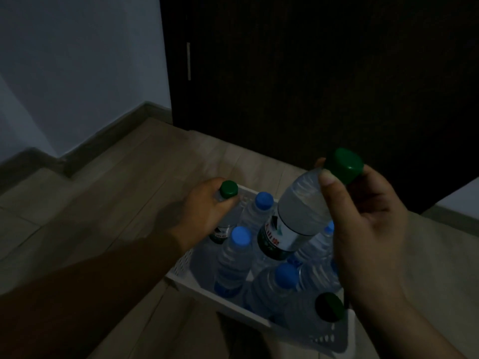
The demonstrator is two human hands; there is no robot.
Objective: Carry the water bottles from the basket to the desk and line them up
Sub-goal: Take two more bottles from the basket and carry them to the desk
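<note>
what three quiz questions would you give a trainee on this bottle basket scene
1. True or false: the left-hand grip and the right-hand grip each hold a green-capped bottle.
2. Whose bottle is raised above the basket? A. the left's B. the right's C. neither
3. Fill in: the basket stands on the wooden ___.

Key
1. True.
2. B: the right bottle is up and tilted; the left bottle stands in the basket.
3. floor.

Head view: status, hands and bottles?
Right hand grips lifted green-cap bottle at neck. Left hand grips second green-cap bottle in basket. Blue-cap bottles packed beside it.
</note>
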